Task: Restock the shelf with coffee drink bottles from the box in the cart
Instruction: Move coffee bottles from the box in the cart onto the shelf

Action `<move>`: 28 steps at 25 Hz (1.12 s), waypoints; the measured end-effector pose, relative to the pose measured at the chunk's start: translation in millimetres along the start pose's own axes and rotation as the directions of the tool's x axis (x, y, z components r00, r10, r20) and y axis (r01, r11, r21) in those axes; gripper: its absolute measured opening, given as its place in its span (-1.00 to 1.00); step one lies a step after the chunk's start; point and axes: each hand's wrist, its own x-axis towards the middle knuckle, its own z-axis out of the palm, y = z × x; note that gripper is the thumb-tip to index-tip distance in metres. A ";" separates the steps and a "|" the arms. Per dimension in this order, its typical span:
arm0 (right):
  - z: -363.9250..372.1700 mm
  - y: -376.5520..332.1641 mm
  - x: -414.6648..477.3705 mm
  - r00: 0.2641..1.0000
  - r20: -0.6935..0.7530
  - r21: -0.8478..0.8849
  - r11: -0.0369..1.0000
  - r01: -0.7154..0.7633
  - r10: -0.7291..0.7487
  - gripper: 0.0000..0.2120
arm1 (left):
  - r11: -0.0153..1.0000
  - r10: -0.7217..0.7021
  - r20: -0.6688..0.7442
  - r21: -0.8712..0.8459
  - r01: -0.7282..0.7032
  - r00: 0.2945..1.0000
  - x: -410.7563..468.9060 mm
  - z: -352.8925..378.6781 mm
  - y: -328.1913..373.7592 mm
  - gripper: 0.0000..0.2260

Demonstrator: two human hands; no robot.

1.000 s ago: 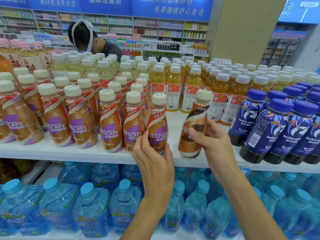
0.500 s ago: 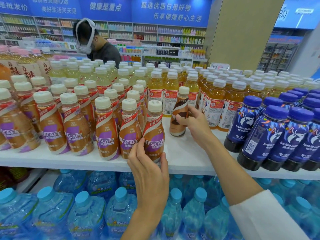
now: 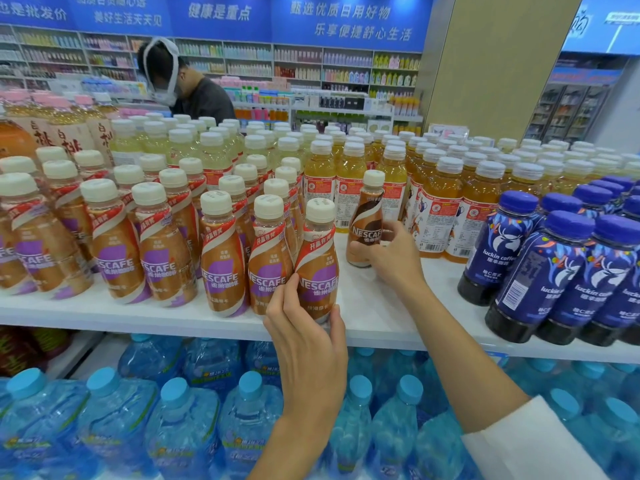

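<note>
brown coffee bottle: the dark-label Nescafe one [image 3: 365,216] is upright, deep in the open gap on the shelf, just in front of the orange tea bottles. Its base is right at the shelf surface; can't really call whether it's fully set down.
right hand: this hand [image 3: 391,258] is wrapped round the lower half of that brown bottle, thumb on the near-left side and fingers curled round the right. Definitely gripping it.
purple-label bottle: the front-row Nescafe [image 3: 320,258] at the right end of its group, standing at the shelf's front edge, touching the bottle to its left.
left hand: this hand [image 3: 308,334] comes up from below and holds the bottom of the purple-label bottle, fingers on the left side, thumb on the right.
shelf: white board [image 3: 374,306], with a bare strip between the Nescafe group and the blue bottles.
other Nescafe bottles: a whole block of the purple-label ones [image 3: 166,244] fills the left part, cream caps.
tea bottles: amber with white caps [image 3: 440,206], packed along the back.
luckin coffee bottles: dark blue [image 3: 568,271], crowded on the right.
water bottles: big blue-capped ones [image 3: 180,420] on the level underneath.
sleeve: white cuff [image 3: 530,445] on the right forearm.
other person: someone [image 3: 194,91] bent over behind the display.
</note>
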 end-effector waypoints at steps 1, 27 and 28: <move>2.5 -0.5 2.6 1.000 -0.022 -0.028 1.000 0.006 -0.006 -0.37 | 1.000 0.001 0.000 0.005 -0.001 1.000 0.1 0.1 -0.2 -0.31; 15.6 -10.6 -100.1 0.995 0.019 0.101 0.990 0.096 -0.098 -0.75 | 0.977 -0.008 0.142 -0.209 0.038 0.990 2.6 -33.8 -8.5 -0.37; 18.7 -14.8 -113.6 0.994 0.051 0.157 0.983 0.091 -0.100 -0.76 | 0.974 -0.011 0.148 -0.224 0.044 0.989 3.7 -41.1 -11.5 -0.39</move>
